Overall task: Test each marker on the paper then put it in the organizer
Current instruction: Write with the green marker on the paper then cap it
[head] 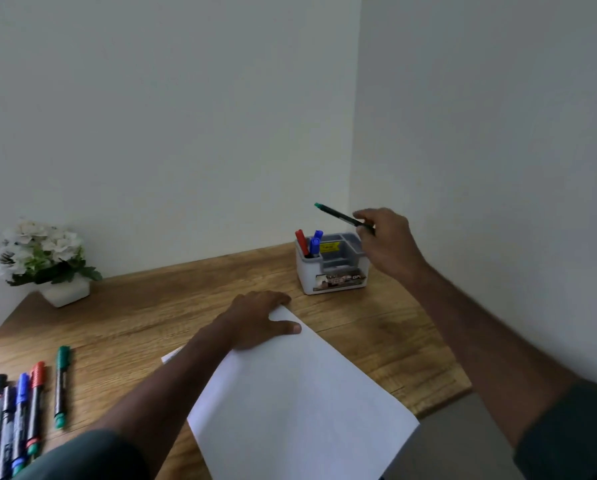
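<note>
My right hand (389, 242) holds a green-ended black marker (338, 215) in the air just above and right of the grey-and-white organizer (335, 277). A red marker (302, 241) and two blue markers (315, 242) stand in the organizer's left compartment. My left hand (260, 320) lies flat on the far corner of the white paper (300, 403), fingers spread. On the table's left lie a green marker (60, 386) and a row of several more markers (11, 417) in red, blue and black.
A white pot of white flowers (44, 261) stands at the wooden table's (376, 337) back left. Walls meet in a corner behind the organizer. The table's right edge runs close to the paper's lower right corner.
</note>
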